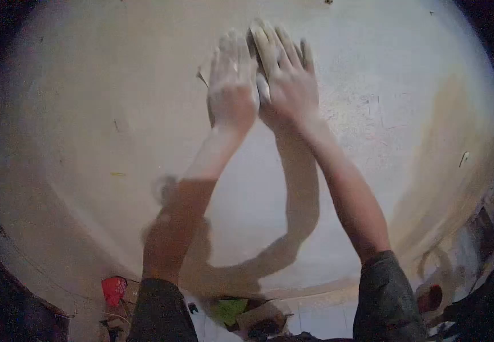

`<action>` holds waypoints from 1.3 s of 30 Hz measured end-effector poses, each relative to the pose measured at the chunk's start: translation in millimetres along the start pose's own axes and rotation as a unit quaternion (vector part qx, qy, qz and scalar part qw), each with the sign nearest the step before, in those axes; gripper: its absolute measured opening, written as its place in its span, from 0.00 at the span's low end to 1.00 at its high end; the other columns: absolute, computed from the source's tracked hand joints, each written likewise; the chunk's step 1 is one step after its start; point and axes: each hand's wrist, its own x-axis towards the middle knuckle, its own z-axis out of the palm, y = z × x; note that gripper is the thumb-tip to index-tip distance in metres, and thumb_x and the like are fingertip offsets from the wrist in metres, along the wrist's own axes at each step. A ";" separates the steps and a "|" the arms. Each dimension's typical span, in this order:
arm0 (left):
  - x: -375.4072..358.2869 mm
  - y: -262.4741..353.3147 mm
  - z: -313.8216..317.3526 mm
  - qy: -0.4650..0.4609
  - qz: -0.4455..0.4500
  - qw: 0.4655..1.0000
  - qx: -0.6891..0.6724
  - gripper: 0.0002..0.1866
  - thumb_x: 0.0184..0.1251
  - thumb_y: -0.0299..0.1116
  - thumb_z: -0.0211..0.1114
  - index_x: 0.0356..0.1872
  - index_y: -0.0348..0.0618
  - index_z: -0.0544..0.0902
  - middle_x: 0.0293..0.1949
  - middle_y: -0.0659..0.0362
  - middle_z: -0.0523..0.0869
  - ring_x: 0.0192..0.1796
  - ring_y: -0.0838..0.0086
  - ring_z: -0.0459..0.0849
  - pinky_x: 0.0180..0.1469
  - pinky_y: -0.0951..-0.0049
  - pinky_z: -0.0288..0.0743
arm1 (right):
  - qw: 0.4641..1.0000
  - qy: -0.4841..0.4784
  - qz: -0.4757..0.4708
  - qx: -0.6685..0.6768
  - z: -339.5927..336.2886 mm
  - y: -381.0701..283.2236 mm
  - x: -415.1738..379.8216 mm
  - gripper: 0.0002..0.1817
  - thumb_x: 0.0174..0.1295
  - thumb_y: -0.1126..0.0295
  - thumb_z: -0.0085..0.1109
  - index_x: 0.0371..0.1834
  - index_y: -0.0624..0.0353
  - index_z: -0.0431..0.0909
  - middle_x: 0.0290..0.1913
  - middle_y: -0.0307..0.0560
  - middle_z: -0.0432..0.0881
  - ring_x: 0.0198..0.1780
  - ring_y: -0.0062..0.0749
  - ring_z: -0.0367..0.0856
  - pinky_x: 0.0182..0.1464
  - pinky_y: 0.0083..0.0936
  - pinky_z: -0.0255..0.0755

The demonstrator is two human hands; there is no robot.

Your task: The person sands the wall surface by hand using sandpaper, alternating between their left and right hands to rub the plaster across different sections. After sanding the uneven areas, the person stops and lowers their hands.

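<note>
Both arms reach up against a pale wall [247, 205]. My left hand [233, 82] is dusted white and lies flat, fingers stretched upward. A thin sheet edge [203, 77] sticks out from beneath it on the left. Beside it, my right hand [287, 77] is also whitened, its fingers extended and slightly spread, pressing on the same spot. What lies under the palms is mostly hidden. Shadows of the arms fall on the wall below.
Low at the left is a red object [114, 289]. A green item [229, 310] and a brown box-like thing [264, 313] sit at the bottom centre. Another reddish object [429, 297] stands at the lower right.
</note>
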 end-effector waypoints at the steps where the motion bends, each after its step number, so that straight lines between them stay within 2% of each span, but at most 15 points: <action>1: 11.8 -4.3 1.1 0.173 0.080 0.981 0.021 0.29 0.67 0.26 0.55 0.70 0.32 0.69 0.74 0.41 0.66 0.77 0.49 0.61 0.78 0.49 0.53 | 1.000 -0.005 0.000 0.002 4.4 0.9 -0.9 0.35 0.68 0.58 0.45 0.79 0.57 0.56 0.80 0.49 0.58 0.81 0.43 0.51 0.80 0.51 0.37; 2: 16.9 -8.7 3.4 0.341 0.157 0.926 0.044 0.31 0.66 0.24 0.54 0.72 0.35 0.68 0.76 0.41 0.63 0.79 0.47 0.57 0.79 0.47 0.49 | 1.000 -0.005 0.004 0.003 8.9 0.4 -2.7 0.36 0.68 0.58 0.45 0.79 0.56 0.56 0.80 0.48 0.57 0.82 0.43 0.51 0.80 0.51 0.36; 7: -100.5 -31.3 93.3 0.250 0.128 0.958 0.054 0.29 0.67 0.32 0.57 0.69 0.31 0.72 0.72 0.42 0.69 0.77 0.49 0.63 0.79 0.48 0.50 | 0.990 -0.120 0.070 0.030 7.0 -45.6 -138.4 0.35 0.67 0.57 0.51 0.78 0.53 0.62 0.79 0.46 0.61 0.81 0.41 0.53 0.80 0.55 0.34; 9: -169.5 -42.2 141.5 0.246 0.129 0.960 0.033 0.26 0.65 0.34 0.61 0.64 0.35 0.78 0.68 0.48 0.77 0.71 0.54 0.74 0.72 0.50 0.63 | 0.988 -0.150 0.039 0.008 12.3 -61.9 -232.9 0.35 0.64 0.56 0.56 0.76 0.49 0.66 0.78 0.43 0.64 0.80 0.39 0.57 0.79 0.56 0.36; 11: -214.7 -53.6 169.6 0.209 0.134 0.968 0.032 0.25 0.68 0.35 0.61 0.64 0.36 0.78 0.68 0.50 0.77 0.70 0.58 0.75 0.70 0.50 0.65 | 0.985 -0.169 0.016 0.015 10.5 -68.5 -290.3 0.35 0.63 0.56 0.58 0.76 0.47 0.67 0.78 0.43 0.65 0.80 0.37 0.58 0.79 0.58 0.36; 14: -194.5 -51.7 156.3 0.210 0.133 0.967 0.060 0.24 0.70 0.35 0.60 0.64 0.36 0.78 0.68 0.49 0.77 0.70 0.54 0.74 0.70 0.48 0.65 | 0.984 -0.177 -0.013 0.028 2.3 -55.7 -247.9 0.34 0.64 0.57 0.57 0.75 0.47 0.67 0.77 0.41 0.66 0.79 0.35 0.58 0.80 0.56 0.37; 18: -49.1 -28.7 52.6 0.258 0.153 0.951 0.081 0.25 0.69 0.29 0.56 0.67 0.35 0.75 0.72 0.41 0.69 0.76 0.48 0.63 0.78 0.45 0.51 | 0.997 -0.070 -0.005 0.031 -1.7 -16.1 -65.6 0.32 0.68 0.61 0.49 0.78 0.50 0.62 0.78 0.46 0.62 0.80 0.39 0.55 0.80 0.50 0.39; 20: 1.1 -23.5 15.2 0.225 0.058 0.971 0.049 0.29 0.67 0.29 0.55 0.70 0.35 0.70 0.73 0.42 0.68 0.77 0.48 0.61 0.78 0.47 0.50 | 1.000 0.017 -0.004 0.012 5.5 -1.3 -2.8 0.32 0.69 0.60 0.47 0.77 0.52 0.61 0.77 0.47 0.65 0.79 0.41 0.58 0.79 0.51 0.40; 21: 6.9 -20.3 9.2 0.226 0.057 0.971 0.049 0.29 0.67 0.29 0.55 0.70 0.35 0.70 0.73 0.42 0.68 0.77 0.48 0.61 0.78 0.47 0.50 | 1.000 0.018 -0.005 0.013 8.5 -3.0 1.7 0.32 0.69 0.60 0.47 0.77 0.52 0.61 0.77 0.47 0.65 0.79 0.41 0.58 0.79 0.51 0.40; 23: 15.9 -14.0 9.2 0.337 0.121 0.932 0.061 0.32 0.66 0.31 0.56 0.73 0.36 0.66 0.74 0.43 0.66 0.78 0.49 0.59 0.79 0.49 0.49 | 0.999 0.032 0.003 0.002 13.5 -0.8 3.5 0.31 0.70 0.59 0.46 0.77 0.52 0.62 0.77 0.47 0.65 0.78 0.41 0.59 0.79 0.50 0.41; 28: -121.2 -28.1 104.5 0.239 0.125 0.962 0.044 0.22 0.65 0.32 0.58 0.60 0.36 0.82 0.68 0.45 0.76 0.72 0.49 0.72 0.75 0.47 0.57 | 0.988 -0.145 0.045 0.026 1.9 -41.7 -155.4 0.33 0.67 0.56 0.52 0.76 0.49 0.66 0.78 0.43 0.64 0.80 0.37 0.57 0.80 0.55 0.35; 31: -200.5 -41.4 166.5 0.207 0.111 0.972 0.023 0.22 0.64 0.33 0.61 0.59 0.38 0.83 0.65 0.48 0.80 0.70 0.51 0.75 0.73 0.49 0.61 | 0.978 -0.209 -0.004 0.006 4.6 -59.3 -298.2 0.33 0.63 0.55 0.58 0.74 0.42 0.69 0.77 0.40 0.65 0.79 0.36 0.59 0.79 0.58 0.37; 34: -201.0 -47.3 166.7 0.166 0.126 0.976 0.060 0.24 0.66 0.34 0.60 0.62 0.36 0.80 0.67 0.48 0.78 0.71 0.54 0.74 0.74 0.51 0.60 | 0.962 -0.255 0.025 0.094 -1.4 -50.4 -296.5 0.32 0.63 0.56 0.59 0.73 0.40 0.70 0.77 0.40 0.66 0.79 0.36 0.59 0.79 0.58 0.38; 37: -105.0 -35.5 94.1 0.211 0.149 0.964 0.058 0.29 0.68 0.32 0.56 0.70 0.36 0.72 0.75 0.47 0.67 0.77 0.53 0.64 0.77 0.49 0.55 | 0.989 -0.129 0.037 0.058 0.8 -28.9 -166.7 0.33 0.63 0.58 0.58 0.75 0.46 0.68 0.77 0.42 0.66 0.79 0.38 0.58 0.79 0.57 0.38; 39: -46.0 -18.2 38.2 0.262 0.178 0.946 0.070 0.29 0.68 0.32 0.56 0.70 0.35 0.71 0.75 0.46 0.67 0.77 0.52 0.63 0.78 0.48 0.52 | 0.994 -0.081 0.060 0.032 -2.4 -20.1 -84.0 0.35 0.65 0.59 0.54 0.78 0.51 0.62 0.78 0.46 0.63 0.80 0.41 0.55 0.80 0.55 0.37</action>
